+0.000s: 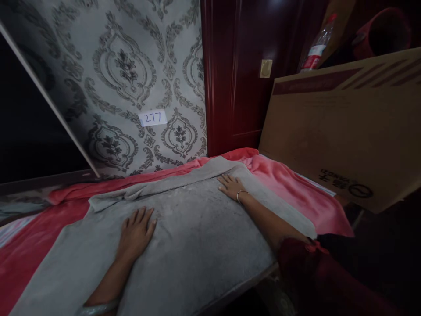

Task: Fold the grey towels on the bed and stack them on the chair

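Note:
A grey towel [190,237] lies spread over a pink-red blanket [289,188] on a flat surface. My left hand [136,230] rests flat on the towel near its middle-left, fingers apart and pointing away from me. My right hand [232,185], with a thin bracelet at the wrist, lies flat on the towel's far right part, close to a folded-over strip along the far edge. Neither hand grips anything.
A patterned grey wall carries a small label reading 277 [153,117]. A dark red door [240,74] stands behind. A large cardboard sheet [342,123] leans at the right, with a plastic bottle [317,44] behind it. Dark area at the left.

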`<act>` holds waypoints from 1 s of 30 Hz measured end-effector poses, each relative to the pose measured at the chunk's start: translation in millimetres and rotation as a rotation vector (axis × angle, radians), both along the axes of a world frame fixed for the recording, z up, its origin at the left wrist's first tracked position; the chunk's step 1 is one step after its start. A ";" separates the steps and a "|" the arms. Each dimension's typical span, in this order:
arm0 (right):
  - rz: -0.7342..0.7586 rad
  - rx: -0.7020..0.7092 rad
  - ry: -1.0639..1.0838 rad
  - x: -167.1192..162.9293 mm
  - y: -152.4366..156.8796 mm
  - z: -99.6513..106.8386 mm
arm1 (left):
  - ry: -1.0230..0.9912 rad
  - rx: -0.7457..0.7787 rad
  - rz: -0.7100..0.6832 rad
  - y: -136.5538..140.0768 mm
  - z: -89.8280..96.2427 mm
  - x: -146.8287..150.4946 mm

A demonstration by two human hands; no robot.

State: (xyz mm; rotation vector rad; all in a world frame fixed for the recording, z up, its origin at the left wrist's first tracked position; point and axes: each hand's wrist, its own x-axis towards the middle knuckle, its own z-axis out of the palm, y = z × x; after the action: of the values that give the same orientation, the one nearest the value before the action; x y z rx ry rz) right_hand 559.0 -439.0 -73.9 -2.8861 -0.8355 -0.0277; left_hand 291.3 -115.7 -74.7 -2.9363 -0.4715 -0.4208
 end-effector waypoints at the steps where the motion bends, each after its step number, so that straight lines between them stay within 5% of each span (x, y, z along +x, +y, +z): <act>1: -0.014 -0.002 -0.001 6.0 -6.6 -2.3 | -0.007 -0.005 -0.004 0.7 -0.5 0.1; 10: -0.327 -0.014 0.005 49.7 -90.9 -21.0 | 0.031 -0.031 0.021 0.2 0.4 2.3; 18: -0.385 -0.006 0.036 45.2 -103.3 -24.4 | 0.039 -0.056 0.031 -7.1 4.4 -0.6; 23: -0.398 -0.028 0.022 12.9 -119.0 -25.3 | 0.023 -0.073 0.028 -10.9 6.0 -1.9; 30: -0.092 -0.039 -0.112 -71.2 -133.4 -46.1 | 0.006 -0.091 -0.021 -13.0 5.0 -4.4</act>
State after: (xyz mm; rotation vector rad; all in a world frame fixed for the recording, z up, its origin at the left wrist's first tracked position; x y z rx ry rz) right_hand 487.8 -572.4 -120.0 -2.9815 -0.7285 -0.1856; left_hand 286.9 -128.7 -69.7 -3.0319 -0.4719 -0.4034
